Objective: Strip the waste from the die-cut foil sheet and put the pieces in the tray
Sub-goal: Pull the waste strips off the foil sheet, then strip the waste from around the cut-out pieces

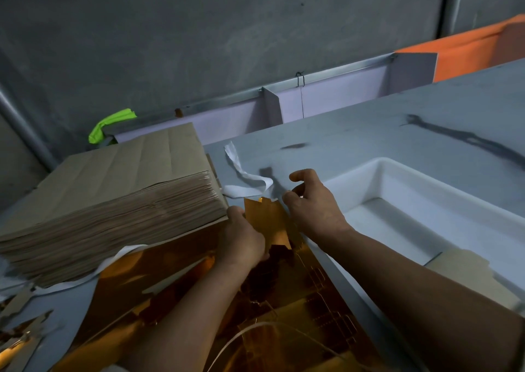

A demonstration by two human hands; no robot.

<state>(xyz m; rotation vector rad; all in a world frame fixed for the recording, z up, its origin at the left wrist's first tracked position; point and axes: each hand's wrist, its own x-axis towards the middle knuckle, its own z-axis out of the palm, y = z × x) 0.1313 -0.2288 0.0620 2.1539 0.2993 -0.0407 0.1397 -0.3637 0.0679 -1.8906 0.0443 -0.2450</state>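
Observation:
A shiny gold die-cut foil sheet [284,300] lies on the grey table in front of me, its far end raised. My left hand [244,238] grips the sheet's left edge near that far end. My right hand [309,201] pinches the top right edge of the same raised end, thumb and fingers closed on the foil. A white tray [443,201] stands to the right of my hands, with a brownish card piece [466,272] lying at its near end.
A thick stack of brown card sheets [119,198] sits at the left, touching the foil. White strips [244,178] lie just beyond my hands. Foil scraps [22,329] are at the lower left. A grey wall and lilac partitions [335,98] are behind the table.

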